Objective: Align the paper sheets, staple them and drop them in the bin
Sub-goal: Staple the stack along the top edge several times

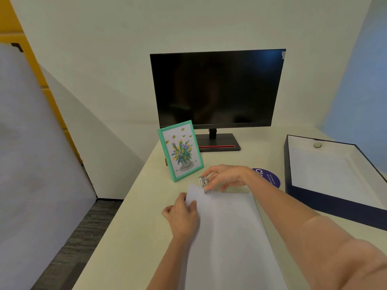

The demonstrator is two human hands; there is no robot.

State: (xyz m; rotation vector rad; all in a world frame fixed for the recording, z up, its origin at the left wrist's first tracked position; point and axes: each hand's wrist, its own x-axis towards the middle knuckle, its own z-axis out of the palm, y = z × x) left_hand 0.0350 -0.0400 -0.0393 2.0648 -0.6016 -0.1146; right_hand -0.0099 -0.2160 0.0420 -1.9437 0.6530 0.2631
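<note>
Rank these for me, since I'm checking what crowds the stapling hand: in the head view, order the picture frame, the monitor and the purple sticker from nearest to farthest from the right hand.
1. Purple sticker, just right of the right hand by the wrist.
2. Picture frame, to its left and slightly behind.
3. Monitor, at the desk's back edge.

Sticker and frame are close; the sticker looks nearer.

Cream desk [134,237] bears monitor [217,88], picture frame [180,150], paper sheets [228,237], navy tray [335,185].

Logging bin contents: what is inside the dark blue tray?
The dark blue tray holds a white sheet and a small round item at its far edge. Anything beneath the sheet is hidden.
</note>
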